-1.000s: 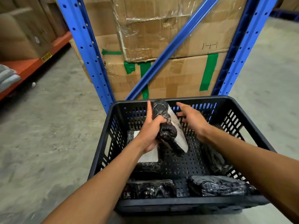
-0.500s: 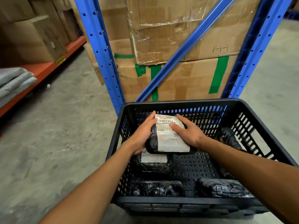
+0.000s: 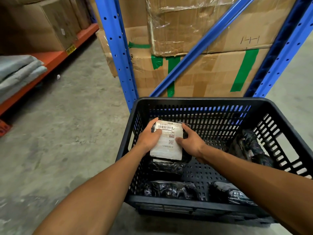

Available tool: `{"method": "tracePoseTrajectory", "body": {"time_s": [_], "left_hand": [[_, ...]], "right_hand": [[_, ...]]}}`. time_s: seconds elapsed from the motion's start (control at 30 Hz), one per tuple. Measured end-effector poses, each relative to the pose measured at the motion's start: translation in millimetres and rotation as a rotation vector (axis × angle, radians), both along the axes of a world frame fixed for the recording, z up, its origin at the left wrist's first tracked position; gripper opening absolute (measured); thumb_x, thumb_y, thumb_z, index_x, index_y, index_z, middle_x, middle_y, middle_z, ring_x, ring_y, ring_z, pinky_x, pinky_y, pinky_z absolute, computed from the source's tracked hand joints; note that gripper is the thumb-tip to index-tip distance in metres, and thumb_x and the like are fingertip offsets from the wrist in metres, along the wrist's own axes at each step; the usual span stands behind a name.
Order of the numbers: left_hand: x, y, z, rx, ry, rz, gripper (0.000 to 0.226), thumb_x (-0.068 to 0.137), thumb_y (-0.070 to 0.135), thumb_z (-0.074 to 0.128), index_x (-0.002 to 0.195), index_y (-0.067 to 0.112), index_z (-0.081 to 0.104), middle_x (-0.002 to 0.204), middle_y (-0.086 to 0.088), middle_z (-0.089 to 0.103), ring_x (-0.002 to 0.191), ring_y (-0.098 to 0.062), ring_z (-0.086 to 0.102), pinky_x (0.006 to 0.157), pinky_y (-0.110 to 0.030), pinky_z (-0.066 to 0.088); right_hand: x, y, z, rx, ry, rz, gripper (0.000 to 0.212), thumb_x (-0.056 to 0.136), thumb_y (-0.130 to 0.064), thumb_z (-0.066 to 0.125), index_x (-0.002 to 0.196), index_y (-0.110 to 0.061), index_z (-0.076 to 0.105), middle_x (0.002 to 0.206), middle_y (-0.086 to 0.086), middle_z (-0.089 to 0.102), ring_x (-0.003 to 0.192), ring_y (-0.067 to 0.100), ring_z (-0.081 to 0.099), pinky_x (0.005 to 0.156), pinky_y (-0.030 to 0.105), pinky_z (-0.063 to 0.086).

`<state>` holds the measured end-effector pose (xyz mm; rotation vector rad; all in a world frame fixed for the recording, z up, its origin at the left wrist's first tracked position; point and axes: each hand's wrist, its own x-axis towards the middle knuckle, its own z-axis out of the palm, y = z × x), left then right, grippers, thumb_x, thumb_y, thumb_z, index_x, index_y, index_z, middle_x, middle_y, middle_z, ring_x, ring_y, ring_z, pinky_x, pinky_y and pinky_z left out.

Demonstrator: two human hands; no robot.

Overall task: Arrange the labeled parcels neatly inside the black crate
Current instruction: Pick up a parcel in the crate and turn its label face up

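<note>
label [image 3: 166, 141] small print unreadable | lower parcel [image 3: 166, 167] mostly covered

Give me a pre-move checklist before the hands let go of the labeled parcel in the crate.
1. Label faces up on the labeled parcel: ok.
2. Left hand and right hand grip opposite sides: ok.
3. Parcel sits inside the black crate, in its far-left corner: ok.
4. Parcel lies flat on the parcel underneath: cannot tell.
5. Bare crate floor in the middle for more parcels: ok.
6. Parcel by the right wall lies neatly: not ok, it leans.
</note>
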<state>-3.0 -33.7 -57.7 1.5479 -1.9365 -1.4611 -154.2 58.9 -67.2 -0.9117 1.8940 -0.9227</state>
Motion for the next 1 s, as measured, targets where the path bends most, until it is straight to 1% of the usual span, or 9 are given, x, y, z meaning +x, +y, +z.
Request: {"method": "tracePoseTrajectory", "body": {"time_s": [0.13, 0.37, 0.53, 0.67, 0.77, 0.83, 0.9, 0.93, 1.0], "left_hand": [[-0.5, 2.7, -13.8, -0.026, -0.129, -0.046, 0.061, 0.102, 0.037, 0.046, 0.158, 0.052, 0.025, 0.152, -0.011, 0.053, 0.132, -0.032, 0.057, 0.114, -0.046, 0.043], [-4.2, 4.6, -21.1, -0.087, -0.256, -0.074, 0.061, 0.104, 0.043, 0.038, 0.159, 0.055, 0.014, 0.157, -0.019, 0.043, 0.139, -0.037, 0.049, 0.117, -0.047, 0.038], [-2.9, 7.2, -23.2, -0.062, -0.258, -0.072, 0.062, 0.105, 0.043, 0.038, 0.160, 0.052, 0.011, 0.165, -0.017, 0.034, 0.146, -0.036, 0.043, 0.122, -0.049, 0.033], [-5.9, 9.8, -23.1, -0.082, -0.268, -0.062, 0.061, 0.106, 0.044, 0.035, 0.160, 0.052, 0.008, 0.164, -0.019, 0.033, 0.142, -0.036, 0.047, 0.120, -0.045, 0.035], [-9.6, 13.3, -15.7, -0.113, -0.346, -0.082, 0.060, 0.107, 0.045, 0.032, 0.161, 0.052, 0.006, 0.165, -0.022, 0.027, 0.143, -0.038, 0.043, 0.115, -0.043, 0.035], [-13.8, 13.8, -2.5, -0.196, -0.521, -0.152, 0.061, 0.105, 0.040, 0.035, 0.162, 0.045, 0.013, 0.165, -0.023, 0.019, 0.142, -0.044, 0.041, 0.113, -0.050, 0.037], [-26.0, 14.9, 15.7, -0.366, -0.679, -0.236, 0.058, 0.100, 0.030, 0.043, 0.157, 0.032, 0.032, 0.162, -0.024, 0.020, 0.139, -0.048, 0.037, 0.112, -0.056, 0.038], [-35.5, 16.7, 24.4, -0.461, -0.680, -0.260, 0.054, 0.098, 0.027, 0.046, 0.152, 0.027, 0.041, 0.157, -0.023, 0.028, 0.137, -0.047, 0.039, 0.110, -0.056, 0.040], [-61.1, 24.2, 37.7, -0.564, -0.487, -0.300, 0.046, 0.097, 0.025, 0.046, 0.142, 0.023, 0.053, 0.144, -0.019, 0.045, 0.128, -0.042, 0.048, 0.100, -0.050, 0.046]], "right_hand": [[1.4, 5.2, -8.4, 0.062, 0.079, 0.072, 0.068, 0.098, -0.018, 0.051, 0.157, -0.026, 0.018, 0.140, 0.010, 0.057, 0.107, 0.019, 0.060, 0.097, 0.030, 0.050], [-1.9, 11.8, -19.0, 0.037, 0.084, 0.132, 0.065, 0.103, -0.027, 0.043, 0.158, -0.032, 0.009, 0.156, 0.012, 0.033, 0.131, 0.029, 0.048, 0.114, 0.042, 0.039], [-8.0, 13.4, -17.9, 0.005, 0.085, 0.157, 0.063, 0.103, -0.021, 0.046, 0.157, -0.029, 0.014, 0.154, 0.008, 0.040, 0.116, 0.015, 0.052, 0.096, 0.023, 0.043], [-10.3, 12.0, -17.0, 0.023, 0.094, 0.173, 0.063, 0.103, -0.027, 0.044, 0.157, -0.031, 0.012, 0.156, 0.009, 0.034, 0.134, 0.027, 0.046, 0.114, 0.039, 0.039], [-14.7, 12.1, -12.2, 0.069, 0.104, 0.223, 0.064, 0.103, -0.031, 0.044, 0.157, -0.032, 0.010, 0.157, 0.011, 0.032, 0.138, 0.029, 0.041, 0.116, 0.044, 0.035], [-21.5, 14.4, -5.3, 0.093, 0.107, 0.253, 0.063, 0.101, -0.036, 0.046, 0.157, -0.035, 0.015, 0.156, 0.012, 0.036, 0.137, 0.029, 0.044, 0.115, 0.044, 0.036], [-36.7, 20.0, 4.0, 0.069, 0.200, 0.215, 0.056, 0.101, -0.042, 0.044, 0.154, -0.037, 0.025, 0.156, 0.011, 0.040, 0.130, 0.028, 0.051, 0.108, 0.042, 0.044], [-47.9, 23.8, 8.9, 0.043, 0.283, 0.150, 0.052, 0.101, -0.043, 0.042, 0.152, -0.037, 0.031, 0.154, 0.011, 0.042, 0.123, 0.028, 0.057, 0.100, 0.041, 0.049], [-76.0, 34.0, 19.3, 0.023, 0.464, -0.036, 0.047, 0.101, -0.044, 0.038, 0.146, -0.033, 0.042, 0.145, 0.015, 0.051, 0.111, 0.033, 0.063, 0.092, 0.045, 0.053]]}}
